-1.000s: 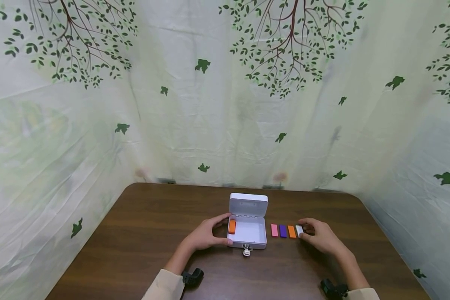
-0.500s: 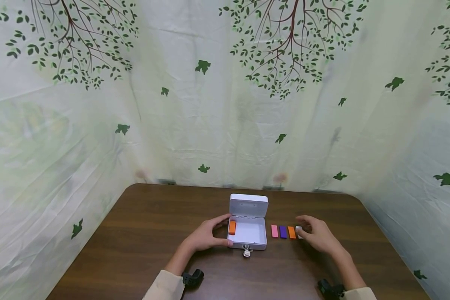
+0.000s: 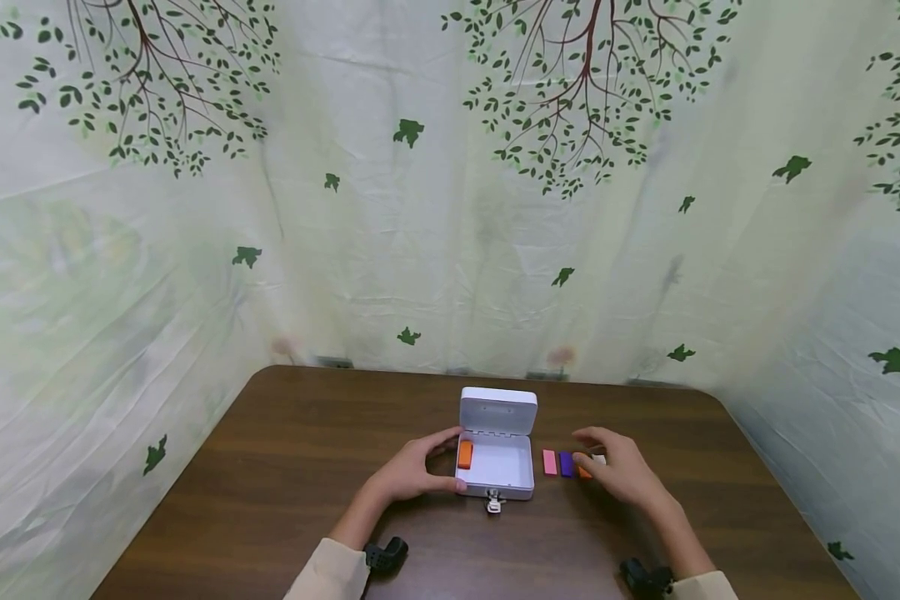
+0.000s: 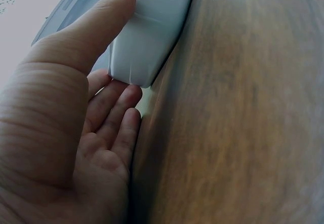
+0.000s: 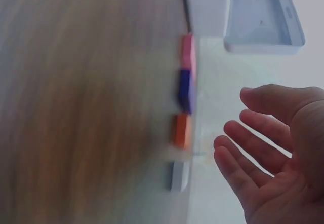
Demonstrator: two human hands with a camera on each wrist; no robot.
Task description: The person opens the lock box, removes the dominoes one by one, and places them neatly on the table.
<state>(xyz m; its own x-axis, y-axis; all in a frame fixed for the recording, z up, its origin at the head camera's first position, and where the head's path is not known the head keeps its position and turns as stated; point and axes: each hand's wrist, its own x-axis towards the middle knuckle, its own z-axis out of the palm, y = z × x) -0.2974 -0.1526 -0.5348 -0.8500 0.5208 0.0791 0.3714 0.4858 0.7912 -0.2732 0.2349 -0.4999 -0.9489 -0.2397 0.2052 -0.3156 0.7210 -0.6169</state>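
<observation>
A small white box (image 3: 516,493) stands on the table with its hinged lid raised and a metal latch (image 3: 493,503) at the front. Inside, along its left wall, is an orange block (image 3: 465,454). My left hand (image 3: 411,472) holds the box by its left end, thumb on the front corner and fingers toward the back. My right hand (image 3: 621,468) hovers over the right end of a row of small blocks, its fingers apart and holding nothing. The row runs pink block (image 3: 550,462), purple block (image 3: 566,464), orange block (image 5: 182,131), white block (image 5: 179,176).
Brown wooden table (image 3: 330,417) lies under everything. Behind it hangs a pale curtain (image 3: 457,250) printed with leaves and branches. A dark wrist camera (image 3: 386,556) sits on my left wrist, another camera (image 3: 645,577) on the right.
My right hand has moved left and lifted off the white block, which stays in the row. It now partly covers the orange block there. The left hand and box have not moved.
</observation>
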